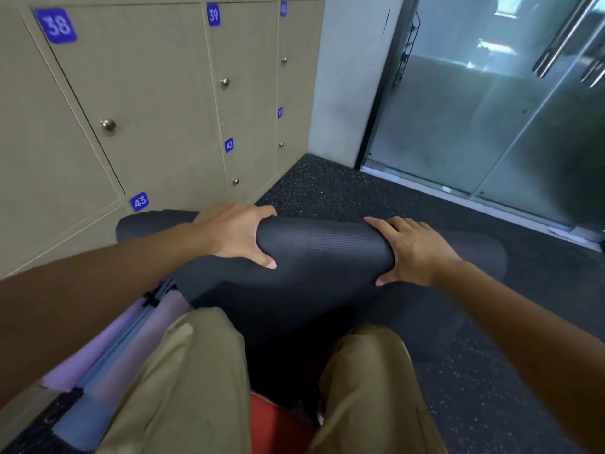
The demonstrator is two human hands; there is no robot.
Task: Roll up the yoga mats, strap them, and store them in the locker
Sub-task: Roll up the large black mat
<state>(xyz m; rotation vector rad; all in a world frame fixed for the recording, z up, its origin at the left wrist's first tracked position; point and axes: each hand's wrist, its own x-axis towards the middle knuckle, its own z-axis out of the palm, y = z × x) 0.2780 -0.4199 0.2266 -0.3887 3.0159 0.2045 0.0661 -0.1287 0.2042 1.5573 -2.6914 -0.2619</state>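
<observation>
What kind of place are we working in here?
Most likely a gym or yoga studio locker area: numbered lockers, speckled rubber floor, a glass door, and a dark yoga mat under both hands.

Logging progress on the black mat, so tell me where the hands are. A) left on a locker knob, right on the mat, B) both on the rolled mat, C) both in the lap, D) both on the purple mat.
B: the left hand and right hand both grip the black mat roll.
</observation>
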